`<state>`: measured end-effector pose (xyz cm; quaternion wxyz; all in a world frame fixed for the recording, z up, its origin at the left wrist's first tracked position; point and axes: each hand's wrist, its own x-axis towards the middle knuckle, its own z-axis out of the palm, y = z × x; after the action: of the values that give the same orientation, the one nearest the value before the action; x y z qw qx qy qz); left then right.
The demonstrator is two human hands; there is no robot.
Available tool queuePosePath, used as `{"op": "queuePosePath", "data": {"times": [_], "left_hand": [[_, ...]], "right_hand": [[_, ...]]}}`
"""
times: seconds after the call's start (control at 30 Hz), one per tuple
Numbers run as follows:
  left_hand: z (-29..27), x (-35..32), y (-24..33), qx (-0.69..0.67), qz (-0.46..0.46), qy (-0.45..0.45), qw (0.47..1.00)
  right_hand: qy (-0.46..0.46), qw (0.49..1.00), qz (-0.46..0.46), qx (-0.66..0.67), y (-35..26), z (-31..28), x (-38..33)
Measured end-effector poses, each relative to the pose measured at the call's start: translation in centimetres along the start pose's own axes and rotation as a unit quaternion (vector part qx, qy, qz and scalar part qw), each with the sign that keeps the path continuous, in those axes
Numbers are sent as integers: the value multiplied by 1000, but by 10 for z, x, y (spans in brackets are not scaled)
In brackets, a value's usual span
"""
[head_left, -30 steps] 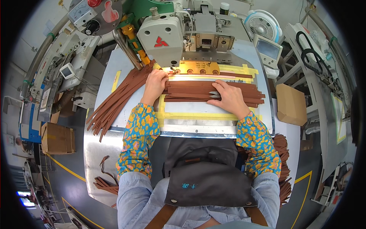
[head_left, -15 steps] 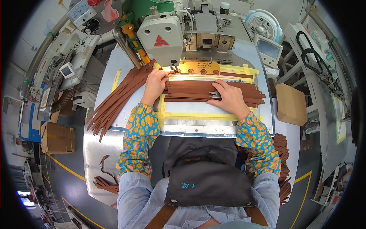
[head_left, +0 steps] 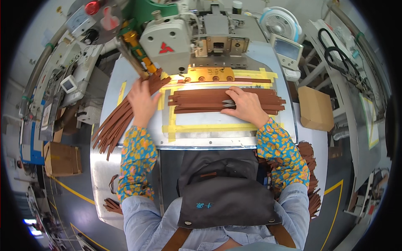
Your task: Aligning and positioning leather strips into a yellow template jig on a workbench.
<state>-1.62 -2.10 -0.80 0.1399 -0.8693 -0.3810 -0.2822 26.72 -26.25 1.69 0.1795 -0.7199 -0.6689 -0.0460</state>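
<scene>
My left hand [head_left: 144, 102] rests on the upper part of a fanned bundle of brown strips [head_left: 109, 129], fingers stretched over them and thumb apart. The bundle hangs over the left of the pale work table [head_left: 201, 119]. In my right hand [head_left: 246, 105] is a small pair of metal thread snips [head_left: 228, 103], its blades pointing left. That hand lies on a flat stack of brown strips [head_left: 192, 99]. Behind the stack, a single brown strip [head_left: 256, 80] runs along a gold-coloured plate [head_left: 213, 74] below the sewing machine's head [head_left: 165, 46].
Yellow tape [head_left: 209, 126] marks the table top. A small screen [head_left: 287, 49] and a fan [head_left: 279, 25] stand at the back right. Cardboard boxes flank the table, one at the right [head_left: 316, 109], one at the left [head_left: 63, 159]. More brown strips [head_left: 307, 159] are heaped at lower right.
My left hand has moved left, from beside the gold plate onto the fanned bundle. My right hand stays on the stack with the snips. The view has shifted slightly.
</scene>
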Motion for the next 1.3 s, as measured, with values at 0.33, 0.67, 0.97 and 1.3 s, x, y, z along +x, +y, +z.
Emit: {"op": "queuePosePath", "data": {"times": [0.33, 0.67, 0.97, 1.3], "left_hand": [[8, -12, -81, -32, -8, -132, 991], [-39, 8, 13, -88, 69, -15, 994], [-66, 32, 154, -322, 220, -14, 921], [-45, -15, 42, -399, -59, -48, 914]], "right_hand": [[-64, 975, -1, 215, 17, -37, -5], [-32, 976, 199, 85, 126, -59, -20], [-38, 909, 227, 348, 47, -145, -37], [-36, 986, 127, 102, 82, -123, -102]]}}
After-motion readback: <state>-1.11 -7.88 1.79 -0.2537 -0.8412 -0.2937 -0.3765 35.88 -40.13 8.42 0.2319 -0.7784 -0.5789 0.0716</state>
